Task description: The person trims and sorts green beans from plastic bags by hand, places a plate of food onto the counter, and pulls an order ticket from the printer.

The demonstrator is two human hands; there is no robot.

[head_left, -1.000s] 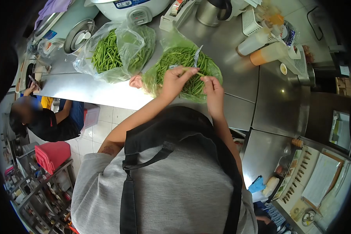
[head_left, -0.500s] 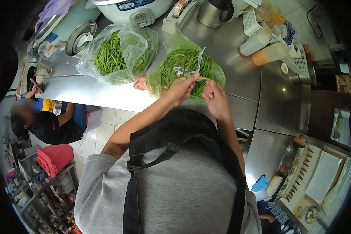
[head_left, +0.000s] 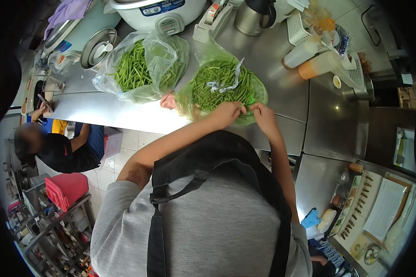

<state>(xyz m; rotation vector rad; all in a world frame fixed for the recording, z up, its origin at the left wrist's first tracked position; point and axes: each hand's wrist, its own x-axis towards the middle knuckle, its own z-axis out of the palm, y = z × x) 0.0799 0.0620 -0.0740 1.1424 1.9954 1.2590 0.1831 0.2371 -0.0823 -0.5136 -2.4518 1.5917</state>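
Observation:
A clear plastic bag [head_left: 184, 94] lies spread on the steel counter, filled with a heap of cut green beans [head_left: 217, 76]. A crumpled silvery strip [head_left: 229, 85] rests on top of the heap. At the bag's near edge my left hand [head_left: 227, 114] has its fingers pinched together, with a green bean between its fingertips, mostly hidden. Close beside it on the right, my right hand [head_left: 265, 120] is also closed in a pinch at the same bean. A narrow gap separates the two hands.
Left of the beans, a second clear bag [head_left: 164, 64] holds more cut green pieces. Behind stand a rice cooker [head_left: 148, 18], a tape dispenser [head_left: 212, 21] and a steel jug [head_left: 249, 21]. Sauce bottles [head_left: 316, 64] are at right. Another person [head_left: 55, 143] sits at left, holding a phone.
Both hands have come down from over the heap to the bag's near edge. The bean that showed plainly between them is now mostly hidden by the fingers.

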